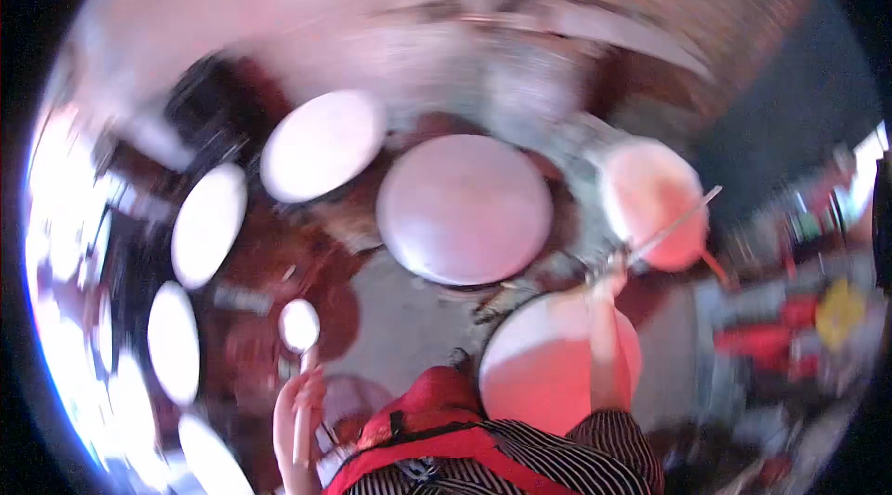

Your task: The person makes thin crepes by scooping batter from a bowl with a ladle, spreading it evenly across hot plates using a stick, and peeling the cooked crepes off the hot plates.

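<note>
My left hand (302,397) is closed round the pale handle of a ladle-like tool (299,326) whose round head looks bright white. Whether that head is hollow or flat I cannot tell. In my right hand (609,279) is a thin stick (686,211), its far end pointing up and right across a round white-and-red disc (650,198). Below my right forearm lies another round disc (534,365), part white and part red. Between and beyond my hands sits a large round, pale pinkish surface (465,207). The view is blurred.
Several white discs stand in an arc on the left, among them an upper one (323,146) and a side one (209,225). A brick wall (669,2) rises behind. Red and yellow items (808,323) lie at right. Dark red floor patches show on the left.
</note>
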Motion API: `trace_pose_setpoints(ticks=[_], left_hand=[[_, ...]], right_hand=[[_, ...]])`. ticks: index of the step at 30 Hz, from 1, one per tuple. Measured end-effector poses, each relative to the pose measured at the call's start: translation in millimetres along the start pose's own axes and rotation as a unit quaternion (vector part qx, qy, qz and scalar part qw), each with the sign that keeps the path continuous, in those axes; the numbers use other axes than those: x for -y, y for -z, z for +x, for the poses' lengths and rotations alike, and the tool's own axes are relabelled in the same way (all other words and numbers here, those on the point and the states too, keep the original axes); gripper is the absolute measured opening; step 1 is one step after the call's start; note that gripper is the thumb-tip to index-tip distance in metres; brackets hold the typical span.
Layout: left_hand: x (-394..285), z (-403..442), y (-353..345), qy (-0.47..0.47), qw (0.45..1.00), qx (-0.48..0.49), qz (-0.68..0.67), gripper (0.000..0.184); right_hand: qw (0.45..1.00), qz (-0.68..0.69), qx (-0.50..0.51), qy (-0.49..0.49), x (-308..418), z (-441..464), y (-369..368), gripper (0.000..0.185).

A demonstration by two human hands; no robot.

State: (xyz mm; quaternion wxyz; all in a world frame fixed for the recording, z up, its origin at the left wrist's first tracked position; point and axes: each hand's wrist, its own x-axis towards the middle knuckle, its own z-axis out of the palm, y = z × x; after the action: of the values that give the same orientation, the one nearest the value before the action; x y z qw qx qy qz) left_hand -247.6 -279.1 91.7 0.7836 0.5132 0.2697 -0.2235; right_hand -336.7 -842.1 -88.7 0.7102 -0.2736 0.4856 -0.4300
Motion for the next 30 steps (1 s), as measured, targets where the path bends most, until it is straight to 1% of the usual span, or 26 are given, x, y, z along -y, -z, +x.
trace_pose_setpoints(ticks=[1,2,3,4,6,8,10,11,12,13,14,15,16,17,18,19,20,22,23,24,25,26,27,28,29,30], left_hand=[[0.0,-1.4,35.3,0.122,0.972,0.085,-0.183,0.023],[7.6,-0.5,77.5,0.211,0.888,0.193,-0.361,0.021],[17.5,-11.5,106.6,0.176,0.903,0.158,-0.359,0.019],[27.9,-24.7,130.3,0.144,0.913,0.118,-0.363,0.017],[47.5,-47.5,174.1,0.179,0.772,0.101,-0.601,0.017],[73.8,-91.6,226.4,0.082,0.756,0.066,-0.646,0.017],[111.3,-130.6,282.8,-0.029,0.749,0.004,-0.662,0.017],[135.0,-152.9,310.3,-0.09,0.729,-0.024,-0.679,0.02],[157.1,-177.3,337.2,-0.144,0.708,-0.054,-0.689,0.022],[170.4,-205.6,349.7,-0.207,0.689,-0.108,-0.686,0.03],[189.5,-226.2,384.7,-0.243,0.723,-0.319,-0.562,0.031],[213.8,-243.5,432.2,-0.251,0.697,-0.485,-0.464,0.025],[246.3,-255.5,484.7,-0.224,0.664,-0.606,-0.376,0.024],[259.9,-274.2,528.1,-0.12,0.636,-0.734,-0.206,0.035],[315.4,-277.8,594.9,-0.093,0.472,-0.863,0.153,0.051],[305.3,-319.2,627.8,-0.045,0.515,-0.842,0.153,0.049],[354.5,-325.6,683.3,0.073,0.517,-0.811,0.263,0.043],[379.4,-344.1,759.8,0.064,0.685,-0.702,0.184,0.039],[388.7,-355.3,783.6,0.074,0.691,-0.7,0.165,0.039],[394.3,-368.1,809.8,0.035,0.674,-0.628,0.388,0.037],[400.6,-379.5,832.0,-0.005,0.62,-0.515,0.592,0.036],[407.2,-384.1,846.1,0.001,0.627,-0.517,0.582,0.036],[409.6,-383.6,850.7,0.043,0.623,-0.6,0.501,0.039],[415.5,-375.3,851.8,0.083,0.61,-0.673,0.41,0.041],[415.8,-351.4,851.9,0.168,0.638,-0.7,0.272,0.036],[437.6,-304.8,861.6,0.133,0.622,-0.766,0.095,0.029]], right_hand=[[0.995,-0.039,0.082,-0.035,-26.4,-50.1,-22.5,0.016],[0.98,-0.081,0.17,-0.069,-59.3,-97.4,-43.1,0.014],[0.968,-0.027,0.232,-0.094,-103.1,-136.8,-66.5,0.015],[0.924,-0.153,0.345,-0.071,-159.0,-160.5,-65.7,0.013],[0.838,-0.154,0.432,-0.295,-245.8,-236.1,-81.4,0.009],[0.744,-0.294,0.518,-0.302,-290.8,-357.2,-83.9,0.012],[0.624,-0.386,0.618,-0.282,-339.3,-447.8,-71.2,0.029],[0.555,-0.39,0.681,-0.276,-351.9,-484.9,-60.2,0.022],[0.451,-0.422,0.736,-0.276,-364.4,-514.0,-54.9,0.022],[0.39,-0.417,0.787,-0.234,-366.0,-548.3,-54.8,0.024],[0.329,-0.413,0.829,-0.184,-376.2,-594.9,-41.2,0.027],[0.275,-0.417,0.86,-0.102,-398.5,-634.1,-16.3,0.025],[0.243,-0.398,0.88,-0.085,-412.5,-673.4,8.8,0.02],[0.171,-0.424,0.881,-0.124,-418.4,-713.3,28.6,0.02],[0.1,-0.447,0.874,-0.159,-427.3,-754.0,47.8,0.022],[0.036,-0.466,0.872,-0.147,-470.0,-775.8,79.2,0.026],[-0.026,-0.488,0.862,-0.133,-509.2,-780.3,105.5,0.03],[-0.154,-0.453,0.874,0.079,-510.6,-847.2,153.1,0.035],[-0.17,-0.338,0.924,0.05,-496.1,-887.9,173.0,0.038],[-0.23,-0.31,0.918,0.09,-508.1,-912.5,196.9,0.042],[-0.23,-0.162,0.951,0.125,-510.5,-947.9,223.1,0.053],[-0.247,-0.147,0.948,0.134,-514.1,-979.4,243.9,0.054],[-0.262,-0.134,0.945,0.14,-517.1,-1006.0,258.6,0.055],[-0.281,-0.131,0.93,0.196,-532.4,-1020.1,277.5,0.056],[-0.236,-0.018,0.943,0.233,-558.3,-1031.3,300.2,0.076],[-0.249,-0.033,0.936,0.247,-573.7,-1045.3,318.9,0.076]])
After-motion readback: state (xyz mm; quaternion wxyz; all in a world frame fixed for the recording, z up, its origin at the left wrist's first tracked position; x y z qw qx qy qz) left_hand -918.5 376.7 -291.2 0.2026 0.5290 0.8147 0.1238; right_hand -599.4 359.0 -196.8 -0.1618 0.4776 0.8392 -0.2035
